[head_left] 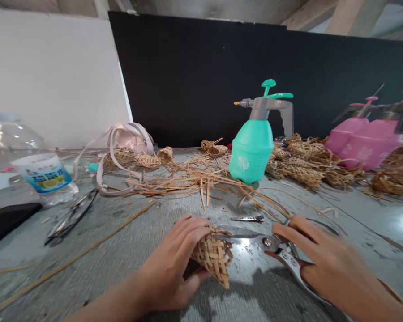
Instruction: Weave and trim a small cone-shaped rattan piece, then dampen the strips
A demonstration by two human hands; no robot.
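Note:
My left hand [174,264] is wrapped over a small woven cane cone [215,259] and holds it down on the grey table [127,250]. My right hand [325,264] grips the handles of metal shears [255,239]. Their blades point left and their tip touches the top edge of the cone. A pair of metal tweezers [246,219] lies just beyond the shears.
A teal spray bottle [253,143] stands mid-table among loose cane strips [188,179] and woven pieces [302,167]. Pink sprayers [362,143] stand at the right. A water bottle [36,165], glasses [70,217], a dark phone [6,219] and a pink bag [127,138] sit at the left.

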